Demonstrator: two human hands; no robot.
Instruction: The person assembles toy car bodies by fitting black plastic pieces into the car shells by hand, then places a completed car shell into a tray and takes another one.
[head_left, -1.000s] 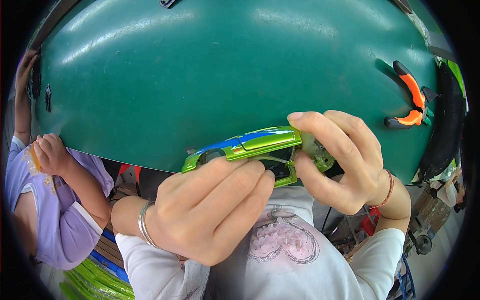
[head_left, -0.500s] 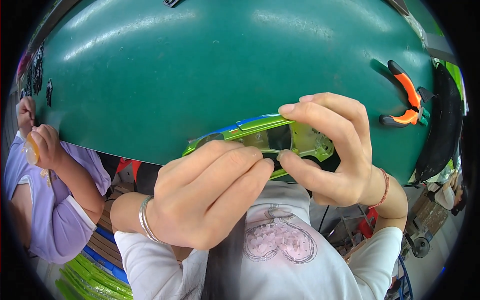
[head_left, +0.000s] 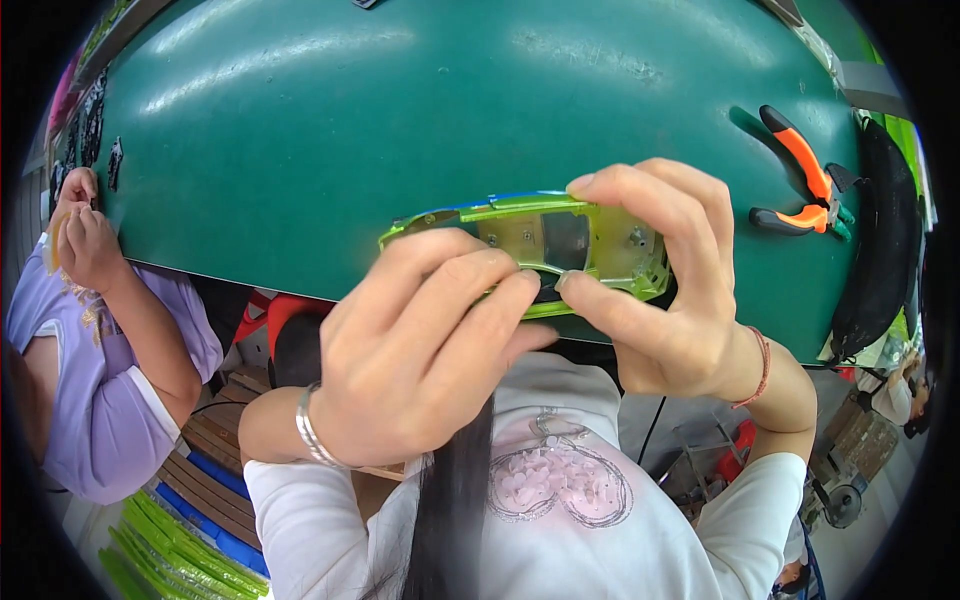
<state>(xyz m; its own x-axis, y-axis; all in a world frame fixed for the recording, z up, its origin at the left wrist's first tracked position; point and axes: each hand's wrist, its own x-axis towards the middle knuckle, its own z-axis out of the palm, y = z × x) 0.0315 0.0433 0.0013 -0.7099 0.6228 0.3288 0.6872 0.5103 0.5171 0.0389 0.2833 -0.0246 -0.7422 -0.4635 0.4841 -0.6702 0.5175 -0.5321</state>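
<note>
A green plastic shell [head_left: 520, 238], shaped like a toy car body, is held up over the near edge of the table with its hollow inside showing. Dark window-like panels and small pegs are visible within, and a blue strip runs along its far edge. My right hand [head_left: 670, 290] grips the right end, fingers on the far edge and thumb on the near rim. My left hand [head_left: 420, 335] covers the left part, its fingertips pressed together at the near rim beside my right thumb. Whether a small part sits between those fingertips is hidden.
Orange-and-black pliers [head_left: 815, 185] lie spread on the green table [head_left: 400, 120] at right, beside a long black pouch [head_left: 880, 240]. At left, another person's hands [head_left: 88, 235] work near small black pieces [head_left: 115, 163]. Green strips [head_left: 175, 550] lie stacked at lower left.
The shell has tipped so more of its inside faces up. My left hand has turned slightly, bringing its thumb into view. My right hand keeps its grip. The other person's hands have shifted.
</note>
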